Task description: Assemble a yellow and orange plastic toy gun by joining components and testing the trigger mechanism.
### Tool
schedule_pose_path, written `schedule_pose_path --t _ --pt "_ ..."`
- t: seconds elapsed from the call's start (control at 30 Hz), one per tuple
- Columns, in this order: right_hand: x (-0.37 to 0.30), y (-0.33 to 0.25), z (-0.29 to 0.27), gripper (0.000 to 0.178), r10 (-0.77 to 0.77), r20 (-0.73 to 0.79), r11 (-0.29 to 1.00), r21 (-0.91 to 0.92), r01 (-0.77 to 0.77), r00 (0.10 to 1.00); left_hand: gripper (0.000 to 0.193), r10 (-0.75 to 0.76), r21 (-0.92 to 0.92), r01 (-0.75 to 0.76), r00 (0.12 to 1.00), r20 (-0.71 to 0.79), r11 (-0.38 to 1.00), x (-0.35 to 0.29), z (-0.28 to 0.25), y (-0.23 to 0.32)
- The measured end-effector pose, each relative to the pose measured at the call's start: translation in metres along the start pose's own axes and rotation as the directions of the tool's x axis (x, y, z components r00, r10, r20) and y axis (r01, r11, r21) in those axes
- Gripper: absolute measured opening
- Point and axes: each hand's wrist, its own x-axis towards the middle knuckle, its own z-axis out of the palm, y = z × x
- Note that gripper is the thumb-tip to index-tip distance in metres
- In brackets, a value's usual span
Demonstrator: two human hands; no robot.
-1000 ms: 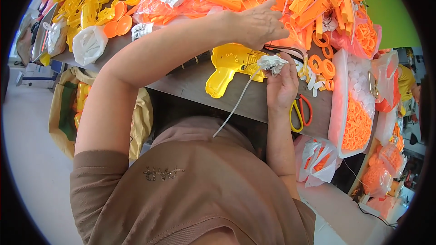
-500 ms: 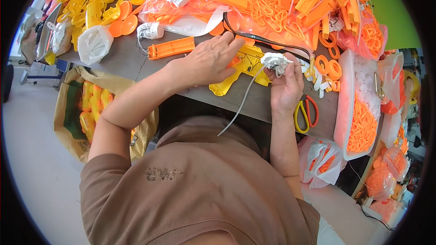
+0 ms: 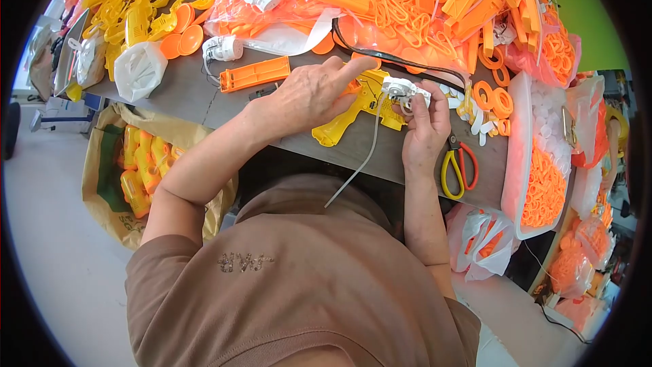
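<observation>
Right hand (image 3: pixel 424 132): fingers curled tight, pinching a small white motor-like part (image 3: pixel 401 88) between thumb and fingertips, just above the table edge. A thin white cable (image 3: pixel 363 160) hangs from that part down toward the person's chest. Exact shape of the part is hard to make out; the fingers cover its lower half.

Left hand (image 3: pixel 309 95): fingers loosely bent, index finger stretched out, palm down on the yellow toy gun shell (image 3: pixel 353 112). It looks like resting or pressing, not a closed grip; the underside of the hand is hidden, so whether the thumb hooks the shell I cannot tell. The shell lies flat on the grey table (image 3: pixel 183 92), handle pointing toward the person, touching the white part at its far end.

Outward: an orange rectangular housing (image 3: pixel 255 73) lies just left of the left hand, with another white motor piece (image 3: pixel 223 47) near it. Yellow-handled scissors (image 3: pixel 456 166) lie right of the right wrist, and orange rings (image 3: pixel 492 98) sit just beyond the right hand. A black cable (image 3: pixel 380 61) curves behind both hands. A clear bin of orange parts (image 3: pixel 543 183) is at the right. Heaps of orange and yellow parts at the far edge are cut off by the frame rim. A brown bag with yellow pieces (image 3: pixel 139 170) stands on the floor, left, partly hidden by the left arm.
</observation>
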Motion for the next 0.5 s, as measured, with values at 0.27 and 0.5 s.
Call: schedule_pose_path --t 0.27,0.5 --pt "-0.0005 0.0029 -0.0012 0.025 -0.006 -0.005 0.998 0.057 0.006 1.0 0.024 -0.07 0.036 0.066 0.99 0.124 0.997 0.0048 0.0022 -0.0004" --pt "-0.0014 0.004 -0.0004 0.025 -0.012 0.02 0.998 0.057 0.01 1.0 0.027 -0.102 0.013 0.102 0.99 0.093 0.995 0.0072 -0.0018 0.0016"
